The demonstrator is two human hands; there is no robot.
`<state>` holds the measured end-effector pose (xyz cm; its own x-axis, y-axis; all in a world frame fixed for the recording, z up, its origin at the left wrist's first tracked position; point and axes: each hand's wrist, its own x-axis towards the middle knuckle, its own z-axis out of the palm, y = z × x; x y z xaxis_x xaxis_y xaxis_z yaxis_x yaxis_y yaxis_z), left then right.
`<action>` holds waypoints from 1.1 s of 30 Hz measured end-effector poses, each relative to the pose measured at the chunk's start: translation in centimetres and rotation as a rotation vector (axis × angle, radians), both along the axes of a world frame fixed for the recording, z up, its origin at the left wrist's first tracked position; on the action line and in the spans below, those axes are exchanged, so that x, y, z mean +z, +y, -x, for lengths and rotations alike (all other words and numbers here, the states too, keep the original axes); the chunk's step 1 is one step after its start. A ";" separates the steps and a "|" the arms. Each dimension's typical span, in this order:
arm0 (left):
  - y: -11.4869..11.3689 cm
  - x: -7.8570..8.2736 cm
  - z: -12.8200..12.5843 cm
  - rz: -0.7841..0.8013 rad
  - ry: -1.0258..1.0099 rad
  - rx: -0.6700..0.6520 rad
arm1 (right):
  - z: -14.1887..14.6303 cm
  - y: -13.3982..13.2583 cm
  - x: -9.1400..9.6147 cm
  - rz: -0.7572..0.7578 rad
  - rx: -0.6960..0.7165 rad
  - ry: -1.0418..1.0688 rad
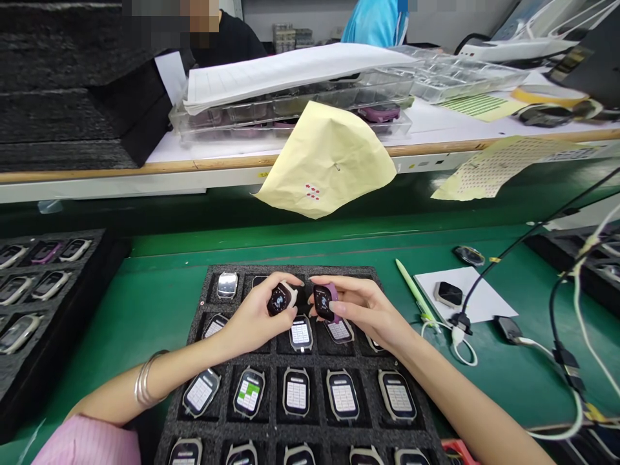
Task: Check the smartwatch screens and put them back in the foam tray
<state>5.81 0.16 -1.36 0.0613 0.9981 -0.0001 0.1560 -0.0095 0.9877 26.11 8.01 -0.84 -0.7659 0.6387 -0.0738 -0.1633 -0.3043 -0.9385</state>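
Left fingers (279,322) pinch a beige-cased, black-screened smartwatch (281,299), right fingers (349,312) a purple-cased, black-screened smartwatch (323,301); best grip rims, sparing screens.

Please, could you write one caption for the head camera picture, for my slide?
Left hand holds a pale watch, right hand a purple watch, above a black foam tray of watches.

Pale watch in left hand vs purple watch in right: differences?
Case colour: the pale watch in the left hand is whitish-beige; the purple watch in the right hand is purple.
Pose: the pale watch leans with its top to the right; the purple watch sits closer to upright in the picture.
Shared: dark screens with a lit graphic, both held above the black foam tray.
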 end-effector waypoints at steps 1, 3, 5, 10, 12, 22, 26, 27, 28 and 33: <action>0.0 0.0 0.0 -0.007 0.014 -0.003 | 0.0 0.0 0.0 -0.001 -0.002 -0.005; -0.1 0.0 0.0 -0.018 0.023 0.006 | 0.0 0.1 0.0 -0.009 -0.004 -0.006; -0.1 -0.1 0.0 -0.029 0.011 0.019 | 0.1 0.1 0.0 -0.018 -0.003 0.001; 0.0 -0.2 0.2 -0.035 0.034 0.000 | 0.0 0.1 0.0 -0.022 0.002 -0.008; 0.0 -0.2 0.1 -0.027 0.033 -0.002 | 0.0 0.1 0.1 -0.029 -0.005 -0.008; -0.1 0.3 0.2 -0.025 0.026 -0.016 | -0.4 0.1 0.2 -0.034 0.050 0.043; -0.3 0.6 0.2 -0.030 0.055 -0.020 | -0.5 0.2 0.1 -0.035 0.053 0.034; -0.4 0.7 0.1 -0.036 0.052 -0.012 | -0.5 0.2 0.1 -0.040 0.048 0.035; -0.4 0.7 0.1 -0.039 0.047 -0.007 | -0.5 0.2 0.1 -0.043 0.044 0.035; -0.6 0.8 0.0 -0.047 0.069 -0.023 | -0.5 0.2 0.3 -0.033 0.031 0.027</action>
<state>5.80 -0.45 -0.60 0.0860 0.9954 0.0414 0.2228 -0.0597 0.9730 26.63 8.22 -0.58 -0.7867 0.6165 -0.0321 -0.1799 -0.2786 -0.9434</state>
